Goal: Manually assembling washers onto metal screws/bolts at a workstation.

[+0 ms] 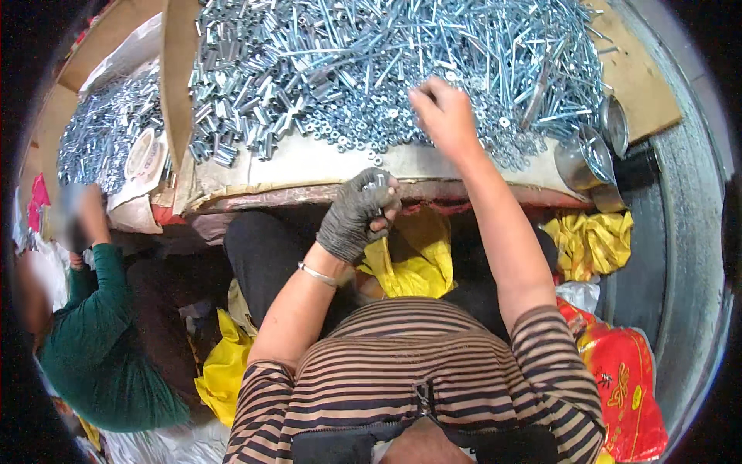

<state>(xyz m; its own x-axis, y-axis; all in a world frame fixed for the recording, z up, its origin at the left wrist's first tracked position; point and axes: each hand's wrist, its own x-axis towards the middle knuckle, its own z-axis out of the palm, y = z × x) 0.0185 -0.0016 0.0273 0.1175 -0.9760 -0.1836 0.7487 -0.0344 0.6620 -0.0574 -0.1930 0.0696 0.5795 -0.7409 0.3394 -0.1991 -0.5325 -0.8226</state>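
Observation:
My left hand (357, 216), in a grey knitted glove, is closed in front of the table's near edge. Small silvery metal fasteners (376, 184) show between its fingers; their exact kind is hard to make out. My bare right hand (444, 116) is over the pile of nuts and washers (363, 127), its fingers drawn together. Whatever is in its fingertips, if anything, is too small to tell. Behind it lie long thin bolts (495, 46), and to the left a heap of short metal sleeves (247, 100).
A cardboard divider (178, 77) separates a second heap of metal parts (116, 124), where a person in a green sleeve (108, 286) works. Metal cups (595, 155) stand at the right. Yellow bags (591, 243) and a red bag (626, 387) lie below the table.

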